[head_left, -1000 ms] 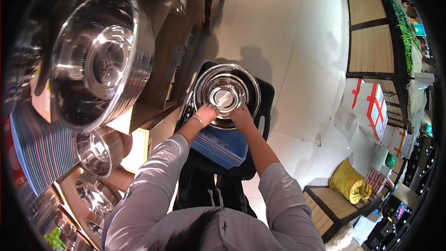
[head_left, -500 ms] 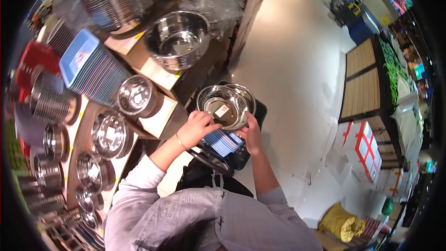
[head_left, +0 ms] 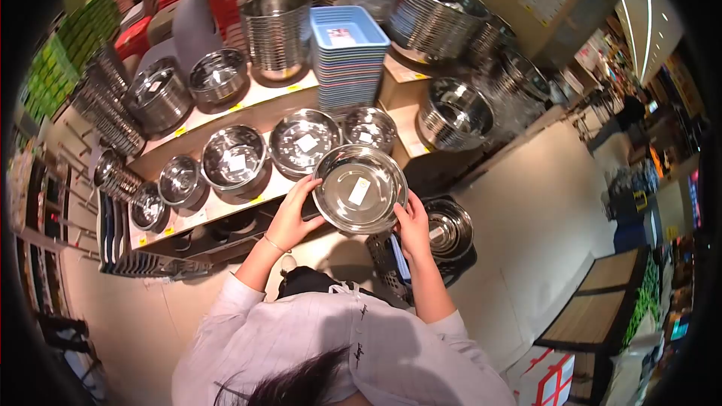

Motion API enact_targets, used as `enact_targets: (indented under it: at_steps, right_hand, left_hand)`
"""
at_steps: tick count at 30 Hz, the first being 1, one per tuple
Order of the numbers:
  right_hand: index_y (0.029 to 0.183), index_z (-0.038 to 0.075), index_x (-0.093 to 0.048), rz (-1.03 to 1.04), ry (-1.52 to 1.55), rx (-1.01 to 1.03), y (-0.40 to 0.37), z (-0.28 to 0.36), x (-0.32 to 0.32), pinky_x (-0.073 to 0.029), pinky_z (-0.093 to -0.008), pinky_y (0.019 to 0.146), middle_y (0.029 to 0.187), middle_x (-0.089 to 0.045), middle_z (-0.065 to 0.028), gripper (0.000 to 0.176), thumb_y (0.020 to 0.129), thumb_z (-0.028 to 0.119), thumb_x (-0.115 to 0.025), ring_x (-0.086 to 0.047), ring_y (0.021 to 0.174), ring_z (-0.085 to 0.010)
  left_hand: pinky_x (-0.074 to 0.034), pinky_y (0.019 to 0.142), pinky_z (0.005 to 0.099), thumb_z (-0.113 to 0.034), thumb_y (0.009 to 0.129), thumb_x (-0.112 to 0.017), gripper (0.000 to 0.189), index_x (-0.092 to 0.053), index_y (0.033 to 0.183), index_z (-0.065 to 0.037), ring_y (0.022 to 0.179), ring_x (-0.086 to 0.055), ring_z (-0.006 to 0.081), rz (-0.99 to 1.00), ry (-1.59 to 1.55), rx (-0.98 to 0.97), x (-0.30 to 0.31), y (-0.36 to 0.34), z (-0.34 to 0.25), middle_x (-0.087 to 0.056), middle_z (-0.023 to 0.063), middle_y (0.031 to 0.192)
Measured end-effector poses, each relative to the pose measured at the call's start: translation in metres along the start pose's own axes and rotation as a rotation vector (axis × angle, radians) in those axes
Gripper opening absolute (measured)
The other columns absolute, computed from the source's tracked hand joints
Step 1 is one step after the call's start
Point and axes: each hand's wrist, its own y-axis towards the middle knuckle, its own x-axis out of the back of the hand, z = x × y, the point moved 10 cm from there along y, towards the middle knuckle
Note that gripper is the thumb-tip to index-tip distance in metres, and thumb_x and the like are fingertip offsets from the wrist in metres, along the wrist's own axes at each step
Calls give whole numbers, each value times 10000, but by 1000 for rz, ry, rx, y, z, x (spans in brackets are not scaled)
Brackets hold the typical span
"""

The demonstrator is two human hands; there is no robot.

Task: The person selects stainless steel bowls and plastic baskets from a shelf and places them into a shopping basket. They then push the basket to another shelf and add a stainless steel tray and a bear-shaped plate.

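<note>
A shiny stainless steel bowl point(head_left: 338, 180) with a white label inside is held up in front of me between both hands. My left hand point(head_left: 292, 216) grips its left rim, thumb near the lower edge. On the opposite side, my right hand point(head_left: 411, 227) closes on the rim with the thumb over the edge. Behind the right hand is a black shopping basket point(head_left: 387, 263). It holds another steel bowl point(head_left: 451, 229) and a blue plastic item point(head_left: 401, 257), partly hidden by my hand and arm.
A tiered display shelf point(head_left: 289, 94) ahead carries several steel bowls, including a labelled bowl point(head_left: 304, 141) just beyond the held one. Stacked blue plastic baskets point(head_left: 350, 53) rise above them. At right are a produce stand point(head_left: 594, 286) and a white box with red tape point(head_left: 547, 380).
The steel bowl has come up out of the basket in both hands, leaving the other bowl there. My view has swung left to face the shelf.
</note>
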Motion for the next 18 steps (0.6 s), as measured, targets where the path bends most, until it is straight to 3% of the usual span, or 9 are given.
enact_targets:
  at_steps: [1, 2, 3, 5, 7, 9, 13, 15, 18]
  right_hand:
    - [1215, -36, -366, 34, -30, -18, 2, 5, -26, -462, -215, 710, 1186, -479, -112, 409, 830, 18, -493, -512, 993, -147]
    - [1209, -46, -380, 11, -43, -86, 5, 6, -48, -413, -245, 832, 1169, -484, -126, 409, 829, 30, -511, -480, 1044, -161]
    - [1224, -44, -367, 107, -3, -3, 22, -1, -71, -362, -267, 901, 1159, -479, -137, 432, 828, 37, -520, -457, 1074, -168]
    - [1246, -26, -338, 181, -61, 128, 44, 3, -125, -368, -272, 896, 1169, -463, -147, 462, 829, 44, -522, -456, 1076, -177]
    - [1281, -15, -204, 313, -57, 42, 38, 35, -205, -340, -294, 932, 1207, -419, -181, 574, 820, 51, -540, -403, 1133, -209]
    - [1290, -3, -173, 481, -68, 275, 49, 52, -277, -397, -260, 815, 1169, -459, -124, 646, 807, 129, -582, -463, 1024, -155]
    - [1301, 0, -147, 688, -41, 314, 71, 59, -412, -361, -287, 909, 1182, -436, -133, 675, 798, 100, -586, -451, 1062, -182]
    - [1295, -32, -159, 748, -2, 347, 91, 64, -466, -335, -297, 937, 1215, -406, -154, 704, 772, 95, -612, -401, 1129, -209]
    - [1289, -18, -247, 740, -33, 365, 125, 59, -529, -354, -278, 909, 1201, -440, -127, 650, 765, 105, -612, -436, 1094, -180]
  left_hand:
    - [-315, 976, 368, -107, 622, -696, 623, -431, 1185, -85, 1198, -341, 328, -22, -10, 33, 16, -6, 12, -336, 202, 1289]
    - [-314, 976, 367, -93, 620, -691, 629, -428, 1191, -86, 1203, -342, 325, -56, 3, 30, 35, -11, 19, -339, 210, 1296]
    - [-316, 974, 364, -81, 617, -685, 610, -445, 1177, -81, 1196, -354, 325, -140, 35, 24, 59, -16, 24, -342, 209, 1295]
    - [-317, 971, 366, -75, 610, -678, 585, -470, 1156, -79, 1188, -365, 327, -257, -37, 99, 106, -25, 42, -354, 211, 1287]
    - [-353, 949, 343, -35, 606, -653, 566, -484, 1144, -78, 1185, -380, 306, -405, -7, 102, 159, -32, 57, -380, 207, 1269]
    - [-337, 968, 327, -3, 604, -635, 572, -480, 1150, -72, 1186, -385, 284, -542, -67, 141, 211, -36, 84, -379, 193, 1272]
    - [-255, 1021, 327, 105, 702, -515, 735, -155, 1330, -21, 1237, -289, 238, -714, -425, -12, 305, -24, 115, -247, 191, 1345]
    - [-238, 1027, 328, 101, 751, -498, 721, -100, 1340, -21, 1243, -273, 243, -784, -563, -64, 346, -15, 145, -213, 211, 1354]
    - [-230, 1027, 324, 57, 789, -507, 653, -135, 1325, 23, 1251, -262, 246, -826, -488, -109, 389, 3, 177, -224, 211, 1354]
